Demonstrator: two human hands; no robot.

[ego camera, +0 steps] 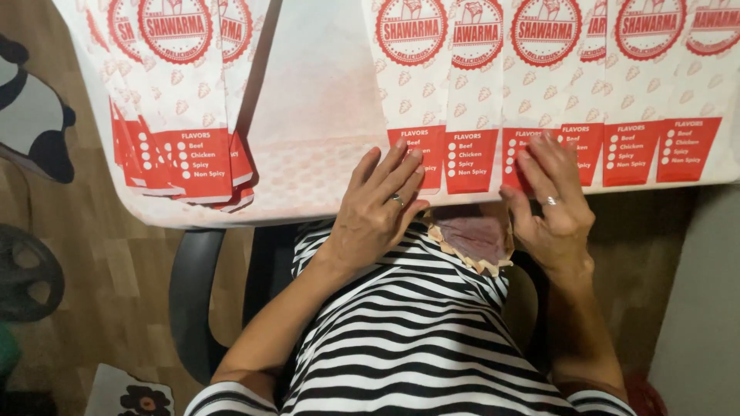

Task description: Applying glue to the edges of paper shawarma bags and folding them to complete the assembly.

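- Paper sleeves (532, 92), white with round red seals at the top and red panels at the bottom, lie in an overlapping row along the near edge of the tabletop (316, 115), under both hands.
- At far left, beyond the tabletop edge, a black-and-white shape lies on the wooden floor (116, 270), with a dark round object (27, 273) nearer the person.
- A fanned stack of the same sleeves (185, 100) sits on the left part of the tabletop, well apart from the hands, its red ends stepped one over another.
- Between that stack and the row, a bare pale stretch of tabletop shows a faint pink pattern.
- The left hand (381, 208) rests flat, its fingers (401, 166) spread and open, tips on the red panels of the two leftmost sleeves in the row; it grips nothing. A ring shows on one finger.
- Between the two hands, below the tabletop edge, a brownish piece with a scalloped rim (474, 239) lies on the person's lap against the black-and-white striped shirt (416, 323).
- The right hand (551, 204) also lies flat, fingers extended and close together, covering the red panel of the next sleeve; it clasps nothing, and wears a ring too.
- Further right, two more sleeves of the row lie uncovered, reaching the tabletop's right end.
- A black chair arm (193, 300) curves at the lower left beside the person.
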